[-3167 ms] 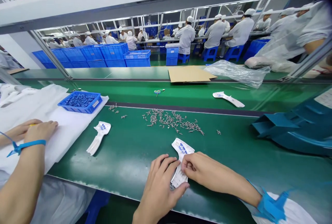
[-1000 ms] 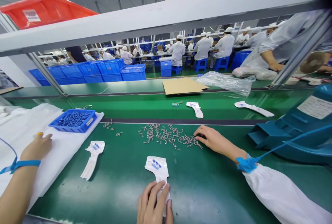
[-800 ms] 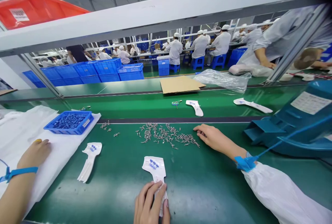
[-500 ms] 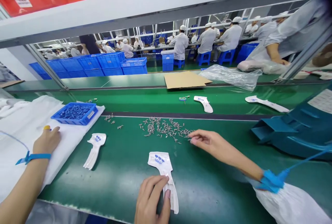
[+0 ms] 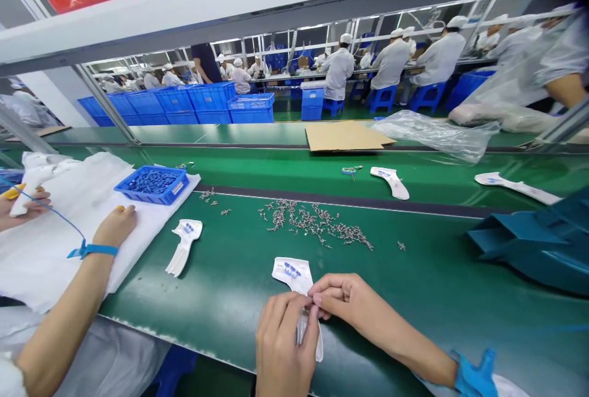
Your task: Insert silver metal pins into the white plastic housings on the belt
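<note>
A white plastic shell [image 5: 291, 273] with blue marks lies on the green belt [image 5: 414, 286] near its front edge. My left hand [image 5: 283, 342] is closed over the shell's narrow handle end and presses it down. My right hand [image 5: 343, 302] is pinched together at the same spot, fingertips touching the shell beside my left thumb; what it pinches is hidden. A blue strap [image 5: 473, 372] circles my right wrist. A scatter of small metal pieces [image 5: 317, 225] lies on the belt just beyond the shell.
A co-worker's hand [image 5: 115, 228] rests on a white foam sheet [image 5: 59, 243] at left, near a blue tray [image 5: 153, 183] of small parts. Another white shell [image 5: 184, 243] lies left of mine. A teal bin [image 5: 538, 243] stands at right. Cardboard [image 5: 347, 135] and more shells [image 5: 390, 181] lie farther back.
My right hand left the pile of metal pieces and came back, pinched, to the shell's handle beside my left hand. The view tilted downward.
</note>
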A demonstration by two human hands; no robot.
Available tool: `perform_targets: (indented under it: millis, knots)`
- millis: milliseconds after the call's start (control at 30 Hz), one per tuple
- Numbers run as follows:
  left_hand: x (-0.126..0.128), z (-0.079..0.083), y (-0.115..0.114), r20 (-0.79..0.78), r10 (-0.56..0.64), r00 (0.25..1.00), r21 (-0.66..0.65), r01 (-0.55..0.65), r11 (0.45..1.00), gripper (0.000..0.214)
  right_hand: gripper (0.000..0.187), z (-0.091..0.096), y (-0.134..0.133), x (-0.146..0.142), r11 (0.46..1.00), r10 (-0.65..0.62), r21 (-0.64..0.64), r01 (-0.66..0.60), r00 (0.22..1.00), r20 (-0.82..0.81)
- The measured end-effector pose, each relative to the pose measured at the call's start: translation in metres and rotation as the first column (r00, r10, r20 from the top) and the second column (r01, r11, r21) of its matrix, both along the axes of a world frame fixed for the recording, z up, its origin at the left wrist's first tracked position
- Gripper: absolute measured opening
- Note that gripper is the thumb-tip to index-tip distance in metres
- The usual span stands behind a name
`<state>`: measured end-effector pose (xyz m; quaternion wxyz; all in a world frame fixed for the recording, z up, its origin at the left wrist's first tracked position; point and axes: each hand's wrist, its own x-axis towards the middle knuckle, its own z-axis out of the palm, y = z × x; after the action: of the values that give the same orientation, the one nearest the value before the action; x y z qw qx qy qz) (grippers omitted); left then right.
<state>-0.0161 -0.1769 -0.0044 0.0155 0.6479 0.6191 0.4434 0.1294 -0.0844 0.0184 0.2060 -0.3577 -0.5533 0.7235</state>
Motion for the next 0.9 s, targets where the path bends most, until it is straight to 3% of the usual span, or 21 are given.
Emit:
perform_targets:
  millis: [300, 533, 733, 900]
  knots:
    - [-0.008, 0.007, -0.008, -0.104, -0.083, 0.991, -0.053, 0.078, 0.996, 0.008, 0.021, 0.015, 0.001, 0.007, 0.968, 0.150, 0.168, -0.184, 0.969, 0.196]
    - [-0.015, 0.008, -0.013, -0.127, -0.117, 0.985, -0.095, 0.105, 0.990, 0.010, 0.022, 0.028, -0.002, 0.004, 0.913, 0.157, 0.293, -0.284, 0.907, 0.391]
    - [-0.036, -0.001, -0.013, -0.233, -0.161, 0.959, -0.304, 0.085, 0.949, 0.064, 0.025, 0.024, -0.005, -0.005, 0.832, 0.108, 0.416, -0.367, 0.842, 0.528]
    - [-0.037, -0.007, -0.016, -0.237, -0.186, 0.953, -0.385, 0.084, 0.919, 0.062, 0.025, 0.023, -0.001, -0.012, 0.798, 0.109, 0.438, -0.414, 0.814, 0.570]
